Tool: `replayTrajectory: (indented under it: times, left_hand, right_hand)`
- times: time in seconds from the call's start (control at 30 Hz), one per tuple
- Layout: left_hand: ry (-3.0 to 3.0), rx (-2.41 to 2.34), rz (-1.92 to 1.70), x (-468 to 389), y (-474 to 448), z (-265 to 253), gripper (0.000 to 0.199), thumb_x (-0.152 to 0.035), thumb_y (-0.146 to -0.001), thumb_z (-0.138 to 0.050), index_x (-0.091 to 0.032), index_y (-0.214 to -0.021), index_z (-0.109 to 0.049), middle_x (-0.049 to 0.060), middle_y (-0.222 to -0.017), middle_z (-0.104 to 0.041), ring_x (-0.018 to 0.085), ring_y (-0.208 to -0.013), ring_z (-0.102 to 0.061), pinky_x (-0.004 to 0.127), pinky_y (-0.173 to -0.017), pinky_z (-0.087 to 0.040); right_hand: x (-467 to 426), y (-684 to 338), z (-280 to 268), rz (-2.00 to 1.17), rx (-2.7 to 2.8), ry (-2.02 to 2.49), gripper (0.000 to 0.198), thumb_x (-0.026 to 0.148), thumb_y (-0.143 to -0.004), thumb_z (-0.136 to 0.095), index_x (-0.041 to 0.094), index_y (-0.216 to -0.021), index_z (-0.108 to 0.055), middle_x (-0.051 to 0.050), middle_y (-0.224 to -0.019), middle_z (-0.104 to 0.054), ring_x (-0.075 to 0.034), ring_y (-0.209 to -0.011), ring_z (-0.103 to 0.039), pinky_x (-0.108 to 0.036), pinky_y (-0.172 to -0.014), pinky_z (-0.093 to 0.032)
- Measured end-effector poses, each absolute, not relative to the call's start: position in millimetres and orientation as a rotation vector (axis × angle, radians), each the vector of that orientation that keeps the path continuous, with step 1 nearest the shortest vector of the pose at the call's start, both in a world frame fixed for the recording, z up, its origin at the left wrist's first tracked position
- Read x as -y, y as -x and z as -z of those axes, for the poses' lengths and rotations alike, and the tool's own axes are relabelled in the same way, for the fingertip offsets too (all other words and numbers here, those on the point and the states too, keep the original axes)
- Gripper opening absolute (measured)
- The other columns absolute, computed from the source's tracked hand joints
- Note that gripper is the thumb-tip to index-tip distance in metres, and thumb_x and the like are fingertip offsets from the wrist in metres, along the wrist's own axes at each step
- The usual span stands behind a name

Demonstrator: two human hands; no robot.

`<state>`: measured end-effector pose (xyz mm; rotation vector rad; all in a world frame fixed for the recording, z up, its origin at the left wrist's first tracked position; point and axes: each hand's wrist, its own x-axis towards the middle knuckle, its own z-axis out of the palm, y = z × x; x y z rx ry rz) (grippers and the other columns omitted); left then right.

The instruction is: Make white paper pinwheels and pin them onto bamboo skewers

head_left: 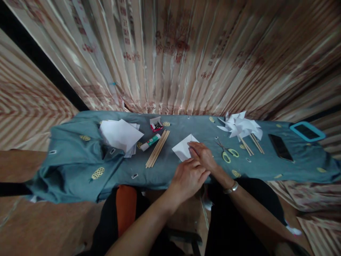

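A white paper square (182,148) with a crease line near its upper corner lies turned like a diamond on the cloth in front of me. My right hand (204,156), with a metal band at the wrist, has bent fingers on the middle and right side of the paper. Close beside it, my left hand (188,177) has its fingers curled together at the paper's lower right edge. Both hands cover that part of the sheet. Green-handled scissors (227,152) lie spread to the right. On the left are several wooden sticks (157,149) and a glue stick (150,142).
A small red-and-white box (156,125) of dark pieces stands behind the glue stick. Loose white paper (121,135) is piled at the left. White paper pinwheels (241,125) on sticks, a dark phone (280,147) and a blue-framed tablet (307,131) occupy the right. A curtain (176,71) hangs behind.
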<state>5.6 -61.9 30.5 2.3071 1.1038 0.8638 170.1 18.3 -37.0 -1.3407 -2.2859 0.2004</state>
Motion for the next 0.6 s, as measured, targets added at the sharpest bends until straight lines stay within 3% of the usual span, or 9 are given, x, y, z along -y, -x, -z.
replayTrajectory:
  times: [0.23,0.43,0.6]
  left_hand:
    - [-2.294,-1.208,-0.903,48.3,-2.5,-30.8,0.025,-0.026,-0.095,-0.056,-0.016,-0.08,-0.073,0.005,-0.081,-0.071,0.018,-0.081,-0.066,0.029,-0.079,-0.052]
    - [-2.256,-1.244,-0.93,40.5,5.0,-38.2,0.026,-0.025,-0.095,-0.056,-0.015,-0.078,-0.072,0.005,-0.077,-0.07,0.019,-0.079,-0.066,0.029,-0.076,-0.05]
    - [-2.075,-1.431,-1.074,28.8,33.1,-42.6,0.03,-0.027,-0.095,-0.056,-0.017,-0.068,-0.065,0.002,-0.072,-0.065,0.014,-0.071,-0.061,0.025,-0.068,-0.043]
  right_hand:
    - [-27.2,-167.7,21.0,-0.137,2.381,1.339,0.037,0.023,-0.095,-0.043,0.018,-0.122,-0.067,-0.012,-0.124,-0.069,-0.027,-0.116,-0.063,-0.049,-0.103,-0.051]
    - [-34.8,-173.7,4.4,-0.073,2.506,1.357,0.034,0.017,-0.093,-0.045,0.012,-0.118,-0.068,-0.015,-0.122,-0.069,-0.026,-0.115,-0.063,-0.043,-0.102,-0.051]
    - [-16.2,-182.7,7.1,-0.114,2.509,1.42,0.029,0.015,-0.092,-0.047,0.014,-0.111,-0.07,-0.013,-0.112,-0.073,-0.025,-0.103,-0.068,-0.04,-0.093,-0.055]
